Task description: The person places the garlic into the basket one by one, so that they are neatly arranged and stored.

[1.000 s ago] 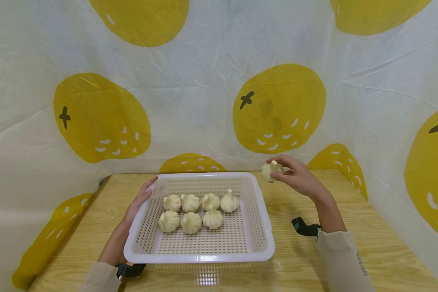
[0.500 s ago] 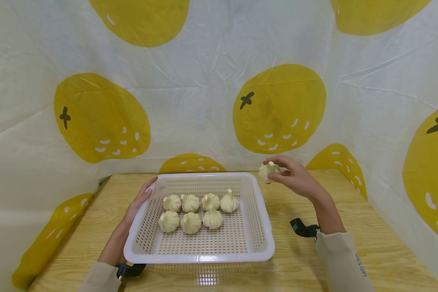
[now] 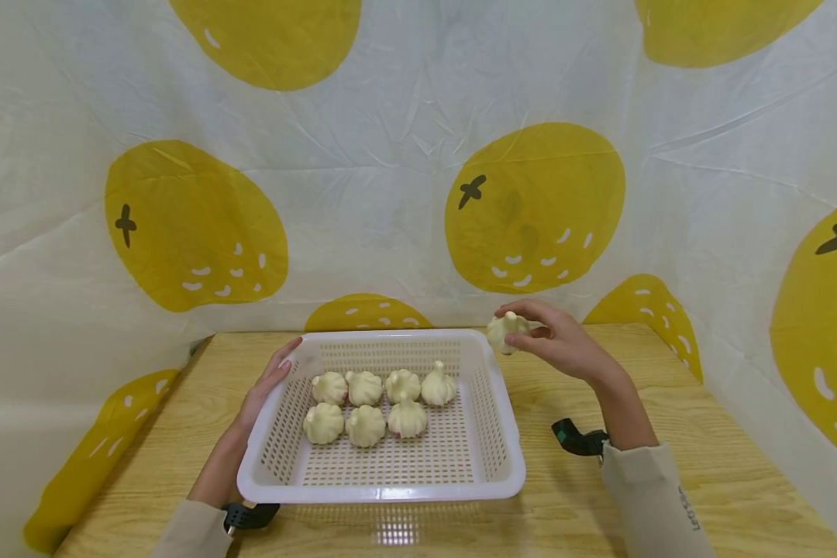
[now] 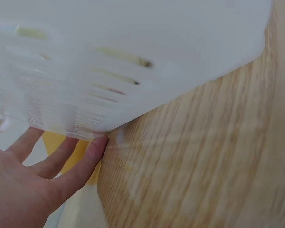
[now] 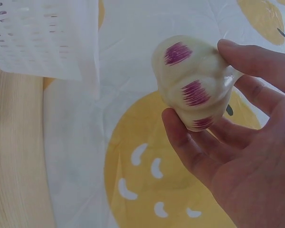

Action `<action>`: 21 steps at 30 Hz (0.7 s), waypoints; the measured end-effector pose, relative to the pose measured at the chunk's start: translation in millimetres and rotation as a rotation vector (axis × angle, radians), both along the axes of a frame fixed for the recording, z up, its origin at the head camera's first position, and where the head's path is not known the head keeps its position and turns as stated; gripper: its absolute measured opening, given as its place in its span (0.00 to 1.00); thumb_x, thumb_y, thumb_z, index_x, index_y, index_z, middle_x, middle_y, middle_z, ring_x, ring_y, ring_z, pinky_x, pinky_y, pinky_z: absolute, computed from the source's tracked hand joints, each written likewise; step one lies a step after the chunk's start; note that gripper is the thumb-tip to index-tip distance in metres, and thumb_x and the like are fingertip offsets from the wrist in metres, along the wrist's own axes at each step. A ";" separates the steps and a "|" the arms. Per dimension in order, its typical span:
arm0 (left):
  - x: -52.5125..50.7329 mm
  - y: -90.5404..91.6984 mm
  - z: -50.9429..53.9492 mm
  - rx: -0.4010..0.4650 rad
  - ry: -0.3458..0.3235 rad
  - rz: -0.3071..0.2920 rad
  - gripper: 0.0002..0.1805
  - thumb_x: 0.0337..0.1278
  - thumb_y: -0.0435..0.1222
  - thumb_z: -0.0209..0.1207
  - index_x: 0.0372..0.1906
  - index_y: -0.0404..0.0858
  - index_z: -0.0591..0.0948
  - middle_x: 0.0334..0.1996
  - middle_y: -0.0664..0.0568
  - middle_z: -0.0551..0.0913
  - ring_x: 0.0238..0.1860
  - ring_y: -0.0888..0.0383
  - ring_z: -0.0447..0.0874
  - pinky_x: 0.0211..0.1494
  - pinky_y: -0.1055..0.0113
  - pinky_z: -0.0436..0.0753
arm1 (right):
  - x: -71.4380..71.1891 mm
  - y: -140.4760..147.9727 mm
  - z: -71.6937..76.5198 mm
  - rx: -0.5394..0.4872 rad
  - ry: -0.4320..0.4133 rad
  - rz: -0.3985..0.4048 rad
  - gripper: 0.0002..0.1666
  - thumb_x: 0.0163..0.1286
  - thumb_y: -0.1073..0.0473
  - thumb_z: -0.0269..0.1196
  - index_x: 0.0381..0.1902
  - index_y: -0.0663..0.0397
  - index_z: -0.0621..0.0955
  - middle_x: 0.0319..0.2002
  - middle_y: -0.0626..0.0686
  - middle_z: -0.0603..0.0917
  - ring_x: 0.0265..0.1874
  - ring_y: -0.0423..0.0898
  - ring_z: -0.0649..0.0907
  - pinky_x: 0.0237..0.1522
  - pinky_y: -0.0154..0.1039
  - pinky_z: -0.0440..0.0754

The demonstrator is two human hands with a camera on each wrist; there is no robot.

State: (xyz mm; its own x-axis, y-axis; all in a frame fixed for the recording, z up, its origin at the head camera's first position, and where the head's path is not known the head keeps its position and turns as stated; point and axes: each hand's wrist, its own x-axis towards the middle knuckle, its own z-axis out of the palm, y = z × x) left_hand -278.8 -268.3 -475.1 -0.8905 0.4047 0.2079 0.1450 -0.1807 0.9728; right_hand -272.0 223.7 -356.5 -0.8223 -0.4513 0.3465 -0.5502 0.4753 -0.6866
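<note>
In the head view my right hand [image 3: 561, 341] pinches a garlic bulb [image 3: 500, 332] between thumb and fingers. It is held in the air beside the far right corner of a white plastic basket [image 3: 380, 494]. The right wrist view shows purple streaks on the held garlic bulb [image 5: 192, 83], with the thumb on one side and fingers on the other. Several cream garlic bulbs [image 3: 366, 425] sit in two rows in the basket, toward its left and middle. My left hand [image 3: 258, 391] rests against the basket's left side; in the left wrist view its extended fingers [image 4: 88, 159] touch the basket.
Under the basket lies a wooden table [image 3: 558, 496]. A white cloth [image 3: 370, 232] with large yellow fruit prints hangs behind and at both sides. Black wrist straps with cameras [image 3: 579, 439] sit on both wrists.
My right hand has moved slightly left and a little down with the garlic bulb, closer to the basket. My left hand and the basket stay where they were.
</note>
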 end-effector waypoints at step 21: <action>-0.7 1.2 0.0 0.013 -0.009 0.012 0.29 0.86 0.44 0.28 0.84 0.51 0.42 0.75 0.55 0.56 0.72 0.62 0.63 0.68 0.68 0.72 | 5.5 -23.1 -1.0 0.051 0.052 0.093 0.19 0.74 0.58 0.66 0.61 0.46 0.81 0.61 0.51 0.82 0.62 0.53 0.80 0.54 0.43 0.85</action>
